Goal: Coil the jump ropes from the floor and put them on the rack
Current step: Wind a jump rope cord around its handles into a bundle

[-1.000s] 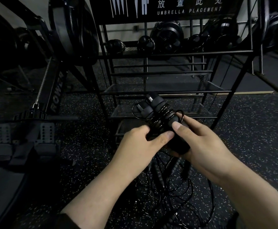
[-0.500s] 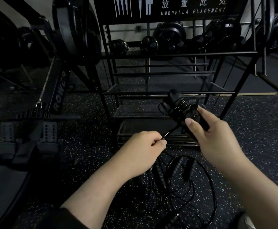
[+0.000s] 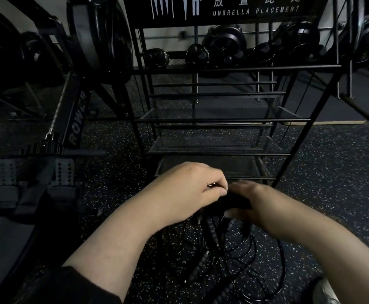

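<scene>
Setting: we are crouching over a dark speckled rubber floor (image 3: 332,172) in a dim gym, facing a black wire rack (image 3: 218,150) that fills the centre and top of the frame. A sign (image 3: 255,9) reading "UMBRELLA PLACEMENT" is hanging along its top edge; a rowing machine (image 3: 74,119) is standing at the left.

Item, in hand: one jump rope bundle (image 3: 236,201), black, sitting between our two hands at centre frame, just in front of the rack's lowest shelf.

Left hand (image 3: 188,189): fingers are curling tight, thumb and forefinger pinching something small and shiny, which we are reading as the rope's cord end.

Right hand (image 3: 260,205): blurred by motion; it is lying over the bundle and seems to be gripping it, though we cannot tell how its fingers are lying.

Item, on floor: loose jump ropes (image 3: 223,255), tangling in loops with ribbed handles at lower centre, directly beneath the hands.

Hazards, as we are judging them:
- The pinched end is slipping free and the wraps are springing open, if the tuck is loose.
- A trailing length is snagging the floor tangle and dragging other ropes up with the bundle.
- The bundle is rolling off or slipping through the open wire shelf if set down carelessly.
- Poor light is hiding stray loops near our feet.
</scene>
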### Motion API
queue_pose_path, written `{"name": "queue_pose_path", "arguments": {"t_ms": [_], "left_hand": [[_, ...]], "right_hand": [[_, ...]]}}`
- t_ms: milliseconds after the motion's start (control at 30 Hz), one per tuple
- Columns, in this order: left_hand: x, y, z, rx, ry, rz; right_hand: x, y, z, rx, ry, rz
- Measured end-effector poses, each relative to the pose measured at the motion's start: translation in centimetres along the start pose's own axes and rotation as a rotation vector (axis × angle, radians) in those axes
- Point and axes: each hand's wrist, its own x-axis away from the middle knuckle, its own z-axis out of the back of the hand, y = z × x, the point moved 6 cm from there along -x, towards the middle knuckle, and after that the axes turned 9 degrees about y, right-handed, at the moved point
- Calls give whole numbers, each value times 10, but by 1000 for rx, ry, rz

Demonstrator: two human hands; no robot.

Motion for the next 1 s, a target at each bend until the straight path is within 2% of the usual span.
{"name": "queue_pose_path", "arguments": {"t_ms": [67, 200, 333, 467, 533, 600, 667, 867, 1000], "left_hand": [[-1, 2, 0, -6, -18, -50], [-4, -8, 16, 87, 56, -61], [-3, -12, 26, 322, 110, 2], [-3, -35, 11, 455, 23, 137], [4, -63, -5, 580, 6, 284], [12, -80, -13, 616, 134, 363], [18, -75, -18, 598, 199, 359], [3, -49, -20, 619, 144, 522], [0, -37, -19, 554, 100, 491]], "right_hand": [[2, -1, -8, -25, -86, 1], [9, -15, -6, -181, -133, 25], [21, -35, 1, -642, -211, 84], [26, -44, 12, -1030, -256, 129], [25, -45, 21, -1209, -177, 122], [22, -39, 28, -1327, -78, 75], [18, -31, 30, -1287, 22, 18], [15, -20, 36, -1325, 253, -81], [13, -9, 43, -1249, 423, -157]]}}
